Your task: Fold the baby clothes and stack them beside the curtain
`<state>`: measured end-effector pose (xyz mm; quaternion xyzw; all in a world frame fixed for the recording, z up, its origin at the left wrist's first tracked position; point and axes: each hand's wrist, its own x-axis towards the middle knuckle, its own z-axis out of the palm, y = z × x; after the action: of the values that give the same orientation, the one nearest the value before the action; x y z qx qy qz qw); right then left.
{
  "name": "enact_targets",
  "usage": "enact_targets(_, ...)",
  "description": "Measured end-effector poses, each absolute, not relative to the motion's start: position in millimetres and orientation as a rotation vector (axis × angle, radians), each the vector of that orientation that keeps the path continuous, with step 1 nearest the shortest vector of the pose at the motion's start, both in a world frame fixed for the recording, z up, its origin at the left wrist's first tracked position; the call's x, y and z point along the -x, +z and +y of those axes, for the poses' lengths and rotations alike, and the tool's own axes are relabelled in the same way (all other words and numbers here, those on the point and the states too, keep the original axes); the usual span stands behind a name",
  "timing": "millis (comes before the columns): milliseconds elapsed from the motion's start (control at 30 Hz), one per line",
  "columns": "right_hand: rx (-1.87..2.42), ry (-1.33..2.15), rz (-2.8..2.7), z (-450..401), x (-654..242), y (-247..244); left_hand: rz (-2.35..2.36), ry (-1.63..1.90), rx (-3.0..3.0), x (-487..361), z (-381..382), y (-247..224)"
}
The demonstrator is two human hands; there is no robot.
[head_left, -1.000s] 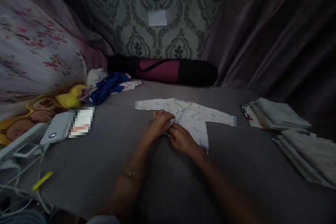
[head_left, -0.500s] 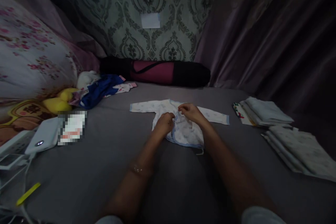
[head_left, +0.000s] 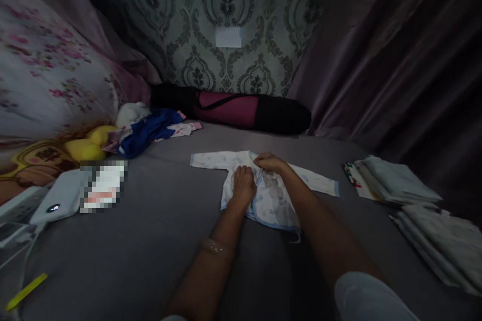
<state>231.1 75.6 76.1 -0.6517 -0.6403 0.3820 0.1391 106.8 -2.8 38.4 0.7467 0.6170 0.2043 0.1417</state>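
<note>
A small white baby shirt (head_left: 276, 203) with blue trim and a faint print lies spread on the grey sheet, its sleeves stretched out to both sides. My left hand (head_left: 244, 184) rests flat on the front of the shirt, left of its middle, fingers extended. Just below the neckline, my right hand (head_left: 270, 161) has its fingers pinched together at the front edge of the shirt. What exactly sits between those fingertips is hard to see. A thin white tie (head_left: 296, 238) trails from the lower right hem.
Two stacks of folded clothes, a farther one (head_left: 401, 178) and a nearer one (head_left: 444, 235), lie at right. Along the wall stretches a black and maroon bag (head_left: 228, 109). Crumpled blue clothing (head_left: 150, 130), a yellow plush toy (head_left: 88, 148) and a white power bank (head_left: 62, 195) are at left.
My left hand has gone from curled fingers to lying flat on the shirt. My right hand stays pinched near the neckline. The view has shifted slightly.
</note>
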Motion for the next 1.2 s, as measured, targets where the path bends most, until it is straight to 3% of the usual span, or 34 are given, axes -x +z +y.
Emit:
enact_targets(500, 1.895, 1.215, -1.841, 77, -241, 86, 1.734, 0.509, -2.042, -119, 1, 34)
enact_targets(967, 1.875, 0.564, -2.207, 68, -262, 73, 1.687, 0.326, -2.146, -113, 0, 34)
enact_targets(1200, 1.703, 0.617, -2.365, 73, -290, 68, 1.731, 0.651, -2.193, -112, -2, 51)
